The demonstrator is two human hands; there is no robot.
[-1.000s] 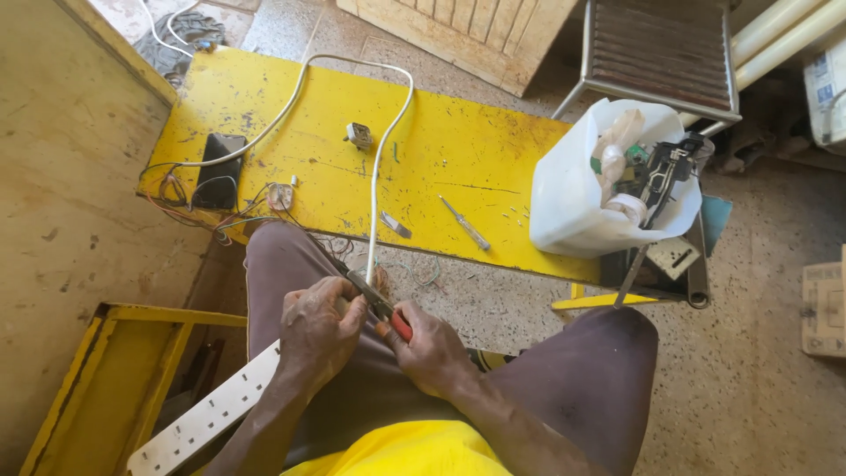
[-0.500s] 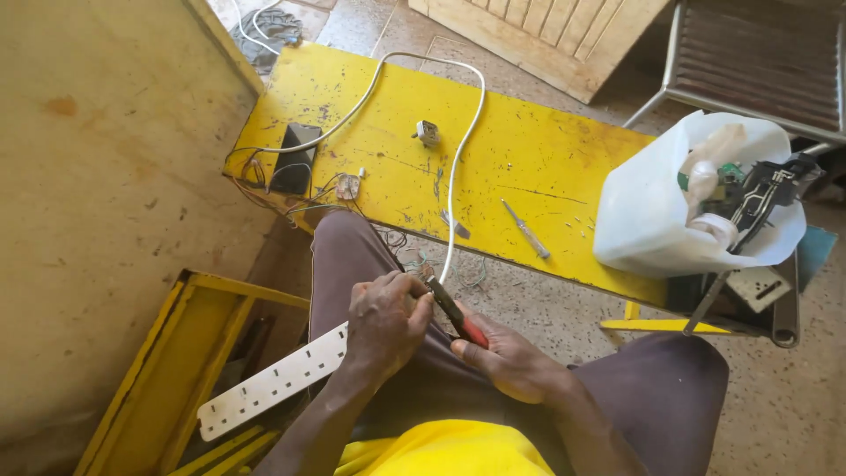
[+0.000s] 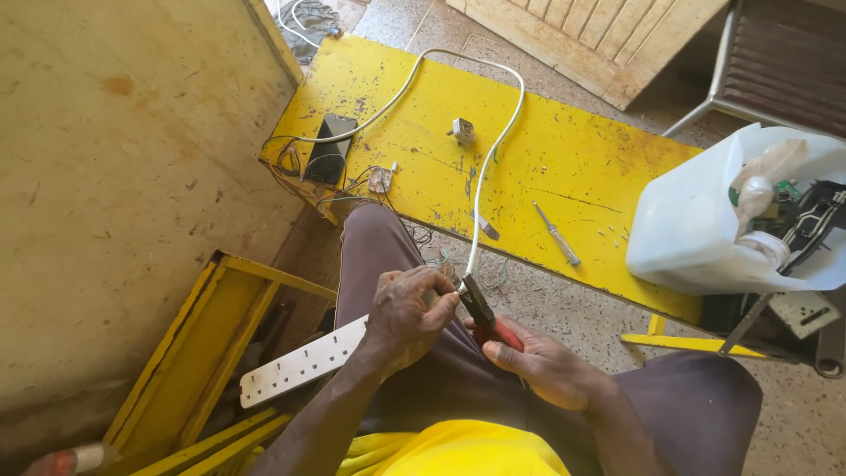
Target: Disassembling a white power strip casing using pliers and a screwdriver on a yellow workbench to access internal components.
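My left hand (image 3: 407, 316) is closed around the end of the long white power strip (image 3: 304, 361) on my lap. My right hand (image 3: 538, 361) grips red-handled pliers (image 3: 485, 316), seemingly biting the white cable (image 3: 480, 189) from the yellow bench (image 3: 564, 167).

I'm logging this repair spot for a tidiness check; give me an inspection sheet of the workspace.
Surface: yellow bench, scuffed paint.
Job's things: white power strip across the lap; red-handled pliers at the white cable end.
Clutter: screwdriver, white plug, black box, thin loose wires, white tub full of parts.
Grippers: left hand holds the strip end and cable; right hand grips the pliers.
Cables: white cable loops over the bench.
Surroundings: yellow frame, metal chair, wooden panel.
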